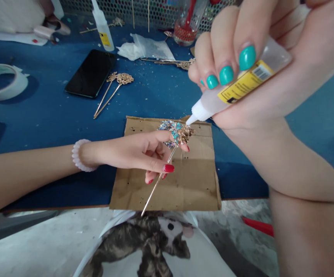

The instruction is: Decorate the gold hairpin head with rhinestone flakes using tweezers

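Note:
Between the thumb and fingers of my left hand (143,152) is a gold hairpin (186,133), its long stem slanting down toward me. Turquoise and glittering stones cover part of its ornate head; the right part is bare gold. My right hand (242,50) is wrapped round a clear glue bottle (236,84) with a yellow label, tipped nozzle-down. The white nozzle tip is at the upper edge of the hairpin head; whether it touches, I cannot tell. Beneath the hairpin lies a piece of brown cardboard (195,177).
On the blue table (54,127) lie a black phone (91,73), two gold hairpins (123,79) and a tape roll (2,82). Behind stand another glue bottle (102,27) and a jar (185,32), with a plastic bag (151,46) between them.

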`<state>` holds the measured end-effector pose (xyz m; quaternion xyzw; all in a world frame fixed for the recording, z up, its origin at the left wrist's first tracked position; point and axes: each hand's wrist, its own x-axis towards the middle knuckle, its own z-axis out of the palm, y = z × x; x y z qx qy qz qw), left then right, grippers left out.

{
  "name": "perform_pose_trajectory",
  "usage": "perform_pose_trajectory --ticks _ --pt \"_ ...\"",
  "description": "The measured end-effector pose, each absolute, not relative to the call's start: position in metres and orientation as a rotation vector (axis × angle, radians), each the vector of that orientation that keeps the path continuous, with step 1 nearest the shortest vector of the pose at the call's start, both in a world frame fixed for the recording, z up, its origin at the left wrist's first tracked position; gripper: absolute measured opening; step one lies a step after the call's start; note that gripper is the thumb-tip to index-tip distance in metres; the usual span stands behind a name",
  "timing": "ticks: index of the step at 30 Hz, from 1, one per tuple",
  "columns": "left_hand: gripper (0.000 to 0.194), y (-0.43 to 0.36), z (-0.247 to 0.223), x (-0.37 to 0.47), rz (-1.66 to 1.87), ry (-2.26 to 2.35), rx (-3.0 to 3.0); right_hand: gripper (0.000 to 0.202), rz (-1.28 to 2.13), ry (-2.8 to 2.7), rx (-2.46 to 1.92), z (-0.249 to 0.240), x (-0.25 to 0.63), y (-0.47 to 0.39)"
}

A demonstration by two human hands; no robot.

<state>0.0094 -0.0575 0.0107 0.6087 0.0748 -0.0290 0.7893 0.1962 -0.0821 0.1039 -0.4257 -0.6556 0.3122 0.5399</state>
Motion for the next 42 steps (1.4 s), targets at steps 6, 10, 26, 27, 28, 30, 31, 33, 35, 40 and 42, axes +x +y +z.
perform_pose_trajectory --ticks 6,10,26,27,28,30,31,33,35,40,42 --pt "0.042 -0.059 0.01 0.01 -0.054 0.167 1.304 0.055 0.867 -1.378 -0.687 0.093 0.211 -0.071" --pt "0.038 -0.058 0.007 0.01 -0.038 0.194 1.325 0.047 0.911 -1.145 -0.559 0.088 0.225 -0.056" --pt "0.048 -0.059 -0.002 0.018 0.077 0.271 1.339 0.037 1.081 -1.14 -0.653 0.096 0.204 -0.05" --pt "0.05 -0.059 -0.004 0.018 0.084 0.275 1.34 0.036 1.074 -1.154 -0.652 0.098 0.204 -0.051" --pt "0.052 -0.059 -0.005 0.018 0.089 0.28 1.341 0.033 1.058 -1.162 -0.65 0.099 0.203 -0.052" --pt "0.055 -0.059 -0.008 0.019 0.1 0.286 1.342 0.029 1.019 -1.173 -0.646 0.101 0.202 -0.054" --pt "0.056 -0.059 -0.008 0.02 0.107 0.287 1.342 0.027 1.003 -1.179 -0.645 0.101 0.201 -0.055" --pt "0.058 -0.059 -0.008 0.02 0.119 0.289 1.343 0.024 0.98 -1.197 -0.647 0.102 0.199 -0.056" --pt "0.058 -0.06 -0.007 0.02 0.129 0.293 1.344 0.024 0.954 -1.222 -0.644 0.102 0.196 -0.056" --pt "0.058 -0.06 -0.008 0.021 0.146 0.313 1.344 0.021 0.869 -1.276 -0.635 0.107 0.186 -0.056" --pt "0.056 -0.06 -0.01 0.022 0.151 0.315 1.345 0.02 0.848 -1.293 -0.636 0.108 0.184 -0.056"
